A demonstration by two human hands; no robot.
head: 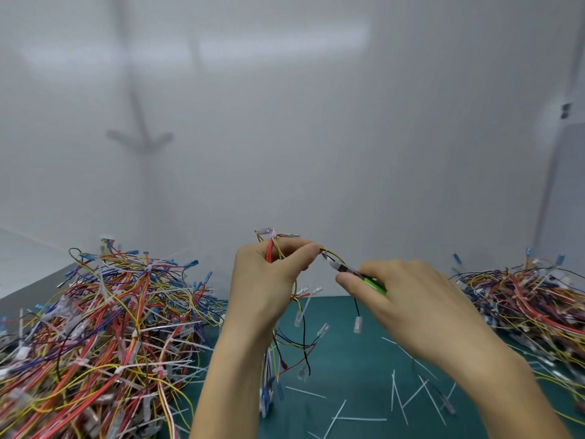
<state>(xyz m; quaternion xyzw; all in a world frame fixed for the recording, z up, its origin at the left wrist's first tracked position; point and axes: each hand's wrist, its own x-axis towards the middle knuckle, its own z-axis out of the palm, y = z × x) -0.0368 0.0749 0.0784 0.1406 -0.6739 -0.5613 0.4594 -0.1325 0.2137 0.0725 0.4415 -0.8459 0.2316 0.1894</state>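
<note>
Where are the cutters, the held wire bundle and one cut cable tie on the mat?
cutters (375, 284): head view, on the green handle.
wire bundle (269, 253): head view, on the red wires near its top.
cut cable tie (305, 392): head view, middle of the white strip.

A strip of green surface (348, 359) lies open down the middle, strewn only with flat white tie offcuts (400, 397). A tall wire heap (101, 337) blocks the left and a lower wire heap (531, 305) blocks the right. The harness (285, 343) held in the left hand (269, 280) dangles into the gap, and the right hand (408, 293) holds cutters (357, 275) beside it. A white wall (316, 153) closes the far edge.
</note>
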